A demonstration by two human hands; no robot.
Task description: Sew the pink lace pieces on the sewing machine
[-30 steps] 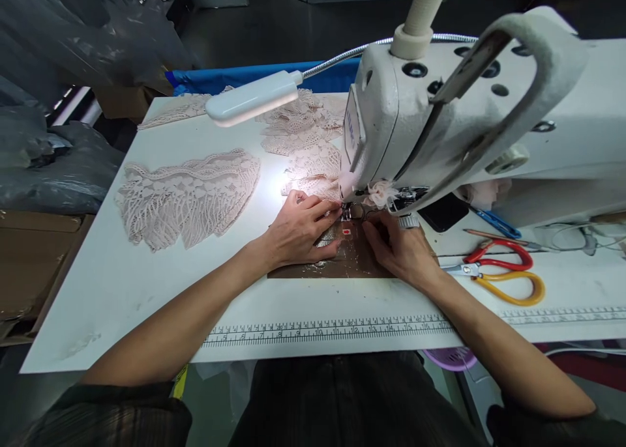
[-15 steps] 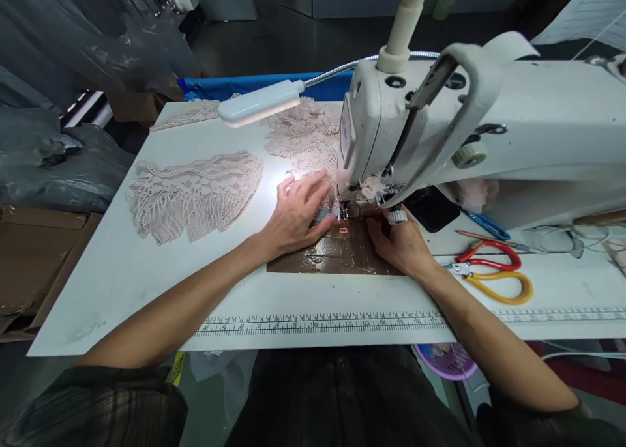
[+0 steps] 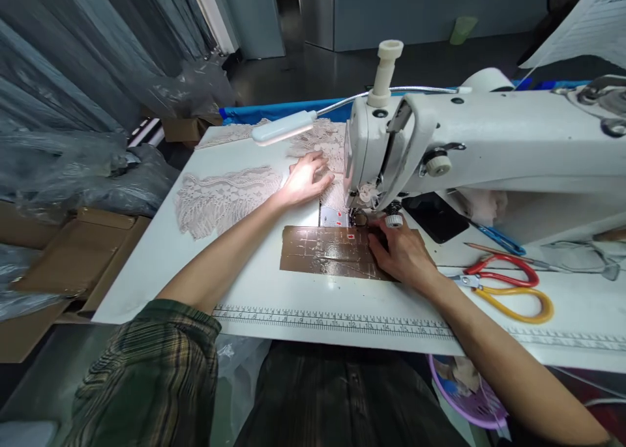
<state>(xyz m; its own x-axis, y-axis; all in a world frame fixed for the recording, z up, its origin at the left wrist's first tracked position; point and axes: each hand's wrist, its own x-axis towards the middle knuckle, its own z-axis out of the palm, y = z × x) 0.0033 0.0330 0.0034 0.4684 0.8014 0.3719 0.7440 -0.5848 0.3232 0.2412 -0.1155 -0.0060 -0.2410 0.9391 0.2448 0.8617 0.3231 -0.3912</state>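
My left hand (image 3: 307, 178) reaches over the pale pink lace (image 3: 335, 196) behind and left of the needle area, its fingers apart and stretched out. Just right of the presser foot (image 3: 353, 217) is my right hand (image 3: 403, 250). Its fingers curl under the head of the white sewing machine (image 3: 364, 141), and their tips and anything between them are hidden. Brown tape (image 3: 323, 251) covers the table in front of the needle, beside a metal plate (image 3: 332, 217) with red marks. Another lace piece (image 3: 220, 199) lies flat to the left.
A lamp (image 3: 283, 128) hangs over the lace. Right of my right hand are a black phone (image 3: 435, 217), blue snips (image 3: 501, 240) and scissors (image 3: 513, 303) with red and yellow handles. A printed ruler (image 3: 317, 320) runs along the front edge. Cardboard boxes (image 3: 78, 251) stand at the left.
My left hand has moved back and away from the presser foot, uncovering the metal plate. The right hand stays beside the needle area. The camera view has shifted and tilted up.
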